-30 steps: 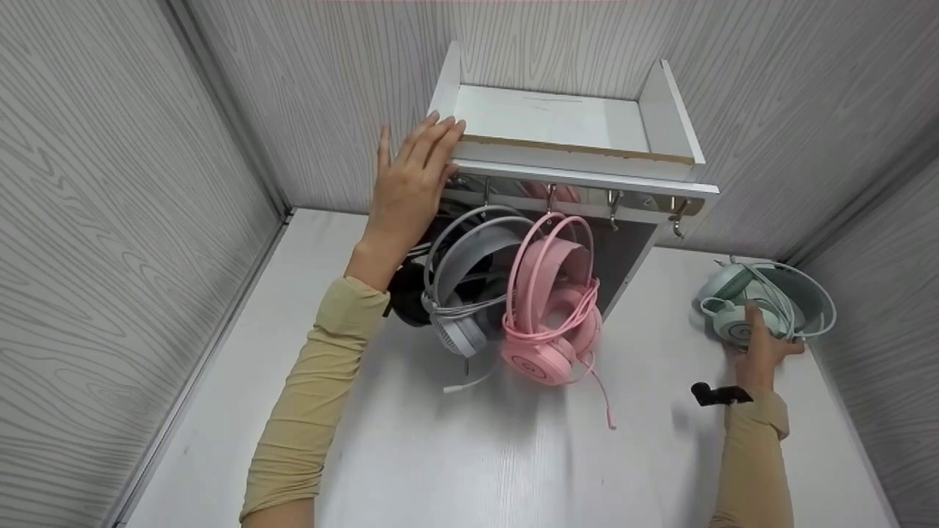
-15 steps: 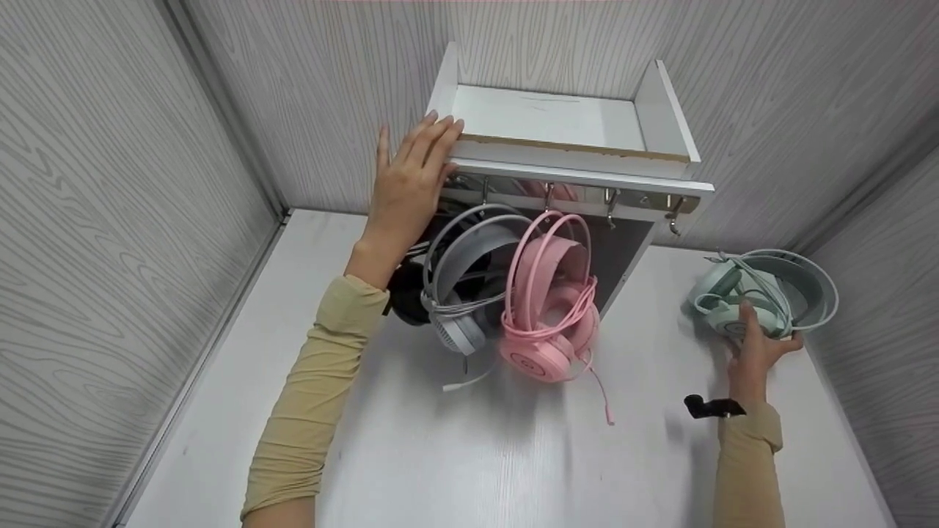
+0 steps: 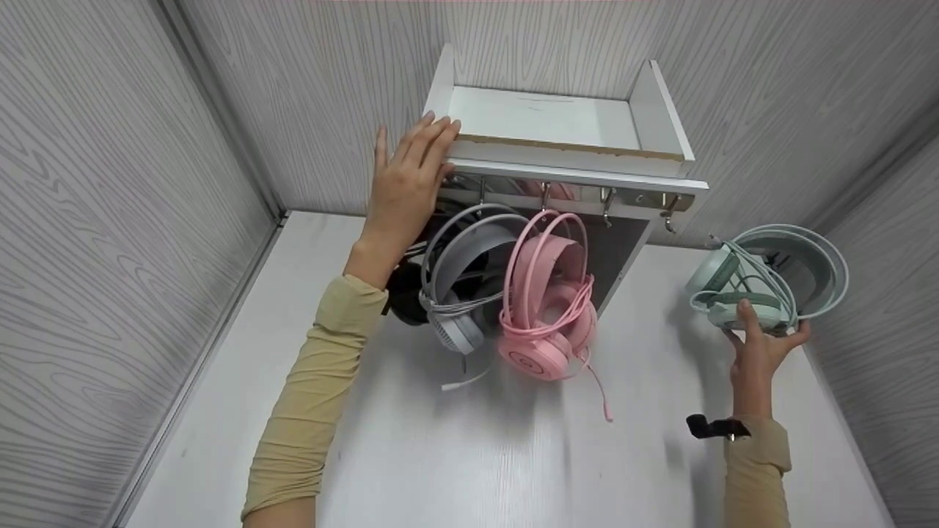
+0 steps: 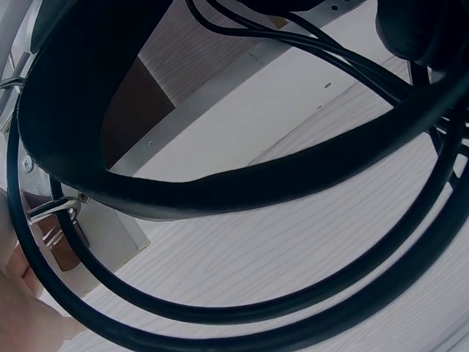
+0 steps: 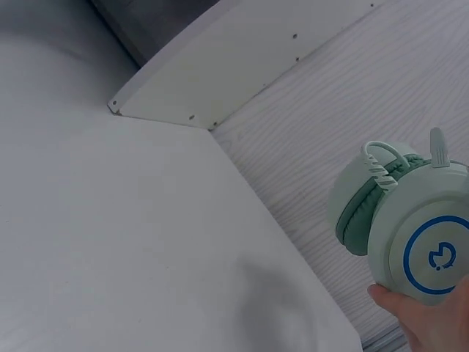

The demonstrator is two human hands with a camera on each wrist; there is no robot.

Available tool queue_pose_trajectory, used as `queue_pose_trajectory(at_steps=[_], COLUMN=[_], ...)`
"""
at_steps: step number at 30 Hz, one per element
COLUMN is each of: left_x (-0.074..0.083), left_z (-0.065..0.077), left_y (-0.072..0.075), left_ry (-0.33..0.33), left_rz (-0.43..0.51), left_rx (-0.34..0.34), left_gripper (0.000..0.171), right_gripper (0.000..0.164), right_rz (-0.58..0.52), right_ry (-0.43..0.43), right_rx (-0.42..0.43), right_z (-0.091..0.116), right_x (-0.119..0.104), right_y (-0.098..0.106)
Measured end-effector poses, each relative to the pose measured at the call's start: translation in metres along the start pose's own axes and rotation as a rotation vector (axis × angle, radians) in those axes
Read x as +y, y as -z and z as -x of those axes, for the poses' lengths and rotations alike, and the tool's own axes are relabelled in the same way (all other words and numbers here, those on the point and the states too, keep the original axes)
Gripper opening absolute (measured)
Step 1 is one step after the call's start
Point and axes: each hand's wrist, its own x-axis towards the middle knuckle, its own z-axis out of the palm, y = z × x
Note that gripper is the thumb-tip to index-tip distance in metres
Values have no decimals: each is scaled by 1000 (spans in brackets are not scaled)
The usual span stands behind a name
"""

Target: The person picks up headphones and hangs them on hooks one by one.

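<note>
At the right, my right hand (image 3: 759,359) grips a mint-green headset (image 3: 744,312) by its near ear cup, raised off the table with its cable bundled round it. The right wrist view shows the same headset (image 5: 418,227) with a blue logo on the cup. My left hand (image 3: 403,187) rests flat on the left front corner of a white shelf rack (image 3: 557,155). Under that hand hangs a black headset (image 3: 407,293), partly hidden; its bands fill the left wrist view. Beside it hang a grey headset (image 3: 455,323) and a pink headset (image 3: 539,356) on hooks.
Two hooks (image 3: 607,205) at the rack's right end carry nothing. The rack stands against the back wall (image 3: 543,37) on a white table (image 3: 469,462). Grained panels (image 3: 110,220) rise at both sides. Thin microphone booms dangle below the grey and pink headsets.
My right hand has lifted the mint-green headset up off the table, its headband tilting upward. The left hand stays on the rack's corner, and the hanging headsets keep their places.
</note>
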Motion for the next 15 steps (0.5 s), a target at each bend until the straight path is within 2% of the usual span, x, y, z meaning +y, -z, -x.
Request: queue_pose_trajectory(at_steps=[5,15], left_x=[0,-2], left_z=[-2,-5], left_y=[-2,-3], left_ry=[-3,1], left_rz=[2,5], left_rx=[-1,-10], left_gripper=[47,48], right_gripper=[100,96], right_rz=[18,-67], right_ry=[57,137], right_rx=[-29,-94], right_z=[11,37], right_x=[-4,-11], right_y=[0,0])
